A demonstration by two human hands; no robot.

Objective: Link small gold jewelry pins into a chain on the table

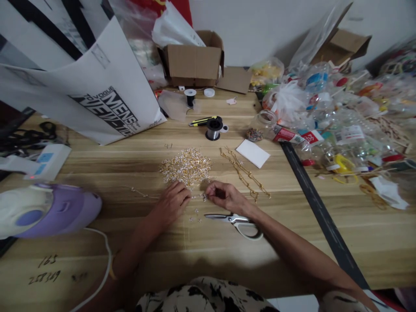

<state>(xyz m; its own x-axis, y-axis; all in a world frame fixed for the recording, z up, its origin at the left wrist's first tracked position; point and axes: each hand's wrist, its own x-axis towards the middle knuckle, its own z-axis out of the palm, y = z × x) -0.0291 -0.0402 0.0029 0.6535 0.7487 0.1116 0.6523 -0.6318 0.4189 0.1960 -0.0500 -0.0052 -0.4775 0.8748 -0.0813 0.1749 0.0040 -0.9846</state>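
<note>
Linking left fingers (pixel 185 196), right fingers (pixel 212 193): beaded piece (pixel 200 197)

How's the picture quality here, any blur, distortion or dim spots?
Head view: wide-angle distortion stretches the purple iron at left; head view: plastic bags at right look soft; head view: dim light, the small piece between left hand and right hand is unreadable.

The worktop (pixel 357 234) is pale matt wood with visible grain. The heap of beads (pixel 186 167) and the chains (pixel 243 173) glint like gold metal. The scissors (pixel 235 220) have shiny steel blades and smooth white plastic handles.
</note>
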